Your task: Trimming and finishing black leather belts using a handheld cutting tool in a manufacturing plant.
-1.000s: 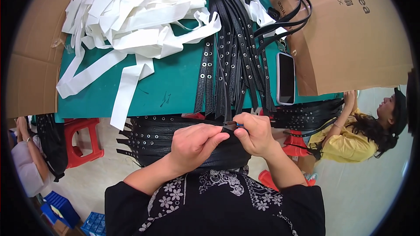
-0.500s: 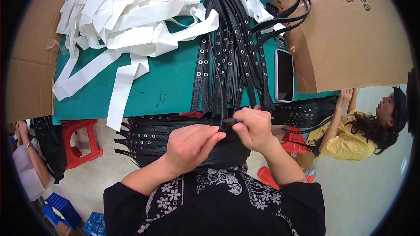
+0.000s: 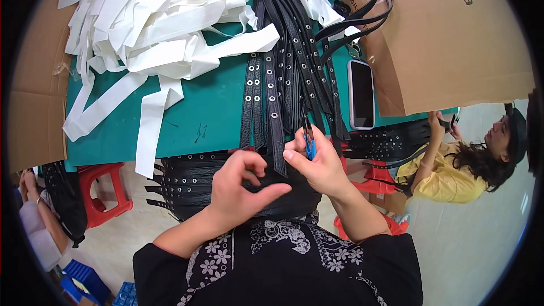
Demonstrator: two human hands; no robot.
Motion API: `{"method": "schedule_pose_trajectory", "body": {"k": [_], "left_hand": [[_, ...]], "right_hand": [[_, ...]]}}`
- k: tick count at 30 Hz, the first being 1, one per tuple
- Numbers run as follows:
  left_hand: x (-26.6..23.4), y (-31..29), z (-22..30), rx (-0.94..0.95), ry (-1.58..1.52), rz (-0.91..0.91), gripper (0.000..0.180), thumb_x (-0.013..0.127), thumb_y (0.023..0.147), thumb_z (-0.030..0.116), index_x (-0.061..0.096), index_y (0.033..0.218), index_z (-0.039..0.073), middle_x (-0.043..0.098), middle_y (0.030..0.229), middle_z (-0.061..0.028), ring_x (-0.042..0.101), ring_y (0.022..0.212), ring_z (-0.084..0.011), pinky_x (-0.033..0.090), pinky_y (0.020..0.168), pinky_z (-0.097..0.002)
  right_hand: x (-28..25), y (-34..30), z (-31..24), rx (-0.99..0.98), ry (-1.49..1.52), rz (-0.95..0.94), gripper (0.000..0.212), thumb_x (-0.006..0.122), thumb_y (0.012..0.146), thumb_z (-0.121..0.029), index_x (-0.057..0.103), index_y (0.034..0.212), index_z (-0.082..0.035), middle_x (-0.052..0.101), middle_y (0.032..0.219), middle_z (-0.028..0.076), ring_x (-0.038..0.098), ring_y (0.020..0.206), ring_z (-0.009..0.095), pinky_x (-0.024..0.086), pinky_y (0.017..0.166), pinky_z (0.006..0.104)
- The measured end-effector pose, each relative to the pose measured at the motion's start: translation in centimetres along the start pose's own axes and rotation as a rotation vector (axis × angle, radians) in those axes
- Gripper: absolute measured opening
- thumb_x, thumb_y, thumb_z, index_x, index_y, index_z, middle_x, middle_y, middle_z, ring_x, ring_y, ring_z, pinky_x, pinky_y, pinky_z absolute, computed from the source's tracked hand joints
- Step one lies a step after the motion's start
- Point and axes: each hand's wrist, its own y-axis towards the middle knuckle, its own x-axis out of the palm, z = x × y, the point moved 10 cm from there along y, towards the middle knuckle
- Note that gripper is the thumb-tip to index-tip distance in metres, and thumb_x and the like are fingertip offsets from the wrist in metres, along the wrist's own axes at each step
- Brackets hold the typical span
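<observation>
In my right hand (image 3: 320,164) is a pair of small blue-handled thread snips (image 3: 310,144), dark blades pointing away from me. My left hand (image 3: 241,184) holds nothing; its thumb and fingers are apart, curved beside the loose end of a black strap (image 3: 276,136) with metal eyelets. That strap's pointed end hangs over the table's near edge between my hands, my right thumb close to it. More black eyeleted straps (image 3: 294,56) lie in a bundle on the green table (image 3: 215,99). Another stack of black straps (image 3: 192,178) lies across my lap, partly hidden by my hands.
White fabric strips (image 3: 147,17) are heaped at the far left. A phone (image 3: 361,95) lies right of the straps, beside a large cardboard box (image 3: 447,51). Red stools (image 3: 105,192) stand below. A person in yellow (image 3: 453,175) works at the right; another person (image 3: 42,221) sits at the left.
My left hand has let go of the strap end and opened, and the strap now hangs flat. My right hand has moved slightly up, turning the snips' blades away from me.
</observation>
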Motion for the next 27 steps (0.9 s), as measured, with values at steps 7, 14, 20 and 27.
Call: {"method": "schedule_pose_trajectory", "body": {"k": [7, 14, 20, 27], "left_hand": [[2.6, -0.2, -5.0, -0.512, -0.828, -0.064, 0.028, 0.062, 0.079, -0.001, 0.051, 0.104, -0.003, 0.057, 0.084, -0.0043, 0.058, 0.073, -0.0093, 0.050, 0.066, -0.0208], [1.6, 0.3, -3.2, -0.348, -0.632, -0.029, 0.030, 0.062, 0.078, -0.004, 0.052, 0.106, -0.005, 0.056, 0.084, -0.0021, 0.054, 0.072, -0.0042, 0.046, 0.064, -0.0169], [1.3, 0.5, -2.2, -0.264, -0.562, -0.026, 0.030, 0.062, 0.078, -0.004, 0.053, 0.107, -0.005, 0.054, 0.082, -0.0006, 0.051, 0.071, -0.0025, 0.045, 0.062, -0.0162], [1.5, 0.5, -3.2, -0.381, -0.650, -0.084, 0.031, 0.062, 0.079, -0.002, 0.054, 0.108, -0.004, 0.057, 0.084, -0.0017, 0.053, 0.072, -0.0040, 0.046, 0.063, -0.0176]], "right_hand": [[-0.5, -0.1, -2.0, -0.157, -0.392, 0.018, 0.023, 0.061, 0.083, -0.013, 0.038, 0.083, -0.007, 0.049, 0.072, -0.001, 0.043, 0.064, 0.003, 0.038, 0.055, 0.0208], [-1.3, -0.5, -4.6, -0.531, -0.968, -0.043, 0.027, 0.056, 0.084, -0.029, 0.054, 0.089, -0.002, 0.056, 0.070, 0.009, 0.057, 0.057, 0.023, 0.042, 0.050, 0.0305], [0.1, -0.4, -5.5, -0.642, -1.012, -0.115, 0.025, 0.057, 0.082, -0.027, 0.056, 0.084, -0.002, 0.055, 0.066, 0.009, 0.055, 0.055, 0.023, 0.041, 0.048, 0.0301], [0.9, 0.1, -6.3, -0.721, -1.101, -0.208, 0.028, 0.056, 0.081, -0.032, 0.055, 0.079, -0.005, 0.049, 0.058, 0.007, 0.051, 0.050, 0.025, 0.038, 0.045, 0.0329]]}}
